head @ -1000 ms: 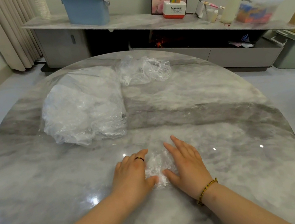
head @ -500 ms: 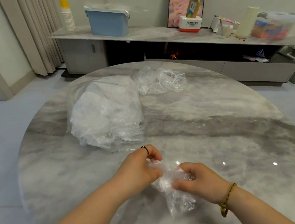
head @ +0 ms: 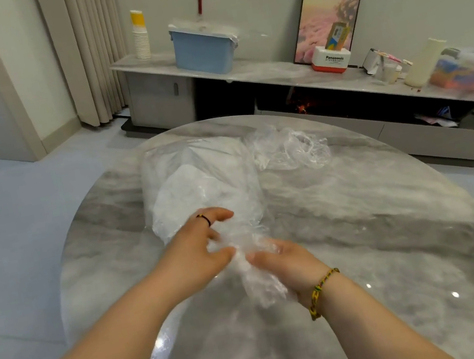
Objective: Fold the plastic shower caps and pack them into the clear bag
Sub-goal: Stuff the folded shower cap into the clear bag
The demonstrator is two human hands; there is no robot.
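Gripping a folded shower cap (head: pixel 264 288) with right hand (head: pixel 285 262), fingers curled round it, just over the marble counter (head: pixel 399 245). Beside it, left hand (head: pixel 194 250), fingers spread apart at the near end of the stuffed clear bag (head: pixel 197 180). Farther back, loose shower caps (head: pixel 290 147).

Blue bin (head: pixel 202 52), cup stack (head: pixel 140 36) and framed picture (head: pixel 327 17) on the sideboard (head: pixel 274 73); marble table (head: pixel 363 220) nearer

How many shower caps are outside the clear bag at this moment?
2. One folded cap is held by the right hand, near the mouth of the clear bag. One crumpled cap lies on the table beyond the bag, to its right. That heap may hide more.
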